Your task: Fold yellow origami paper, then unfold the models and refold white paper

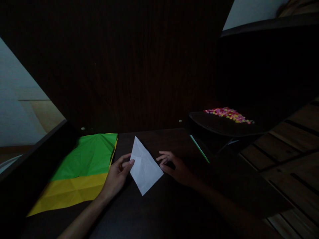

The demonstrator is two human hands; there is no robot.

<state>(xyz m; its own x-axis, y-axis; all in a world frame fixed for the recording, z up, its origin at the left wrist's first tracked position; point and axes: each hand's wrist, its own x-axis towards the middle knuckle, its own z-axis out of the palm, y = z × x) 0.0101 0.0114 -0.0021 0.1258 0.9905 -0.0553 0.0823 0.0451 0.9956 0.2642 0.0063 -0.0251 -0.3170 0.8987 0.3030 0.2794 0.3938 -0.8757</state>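
Observation:
A folded white sheet of paper (146, 169), shaped like a kite with its narrow point away from me, is in the middle of the view over the dark tabletop. My left hand (118, 174) pinches its left edge, thumb on top and fingers beneath. On the other side, my right hand (174, 166) is near the paper's right corner, its fingers apart and slightly bent, with nothing in them. Faint crease lines run across the white paper.
Green paper (87, 156) lies over yellow paper (72, 192) on the left. A thin green-and-white strip (199, 149) rests at right. Small pink, red and yellow pieces (229, 114) are heaped on a dark raised surface (224, 128). A dark wooden panel (139, 66) rises behind the table.

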